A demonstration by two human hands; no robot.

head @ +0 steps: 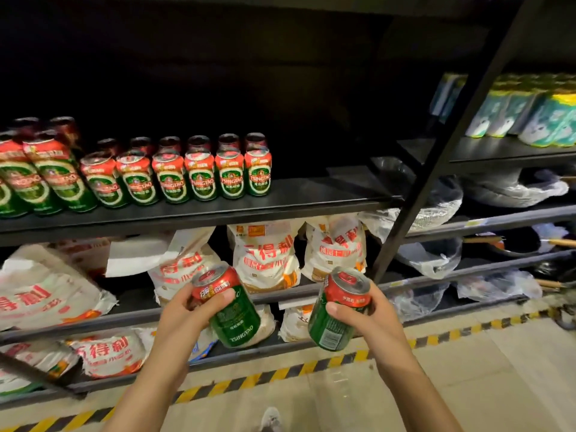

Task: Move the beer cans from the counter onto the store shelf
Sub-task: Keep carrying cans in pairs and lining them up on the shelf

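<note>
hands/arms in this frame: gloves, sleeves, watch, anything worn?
Nothing worn that shows. The left hand and right hand are both bare, no gloves, no rings visible. Both forearms are bare right down to the frame edge: no sleeve cuffs, no watch, no wristband, no markings. Fingernails look short and unpainted.

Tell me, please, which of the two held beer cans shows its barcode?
The can in the right hand, the right-hand can; the left hand's can shows only its TSINGTAO lettering.
</note>
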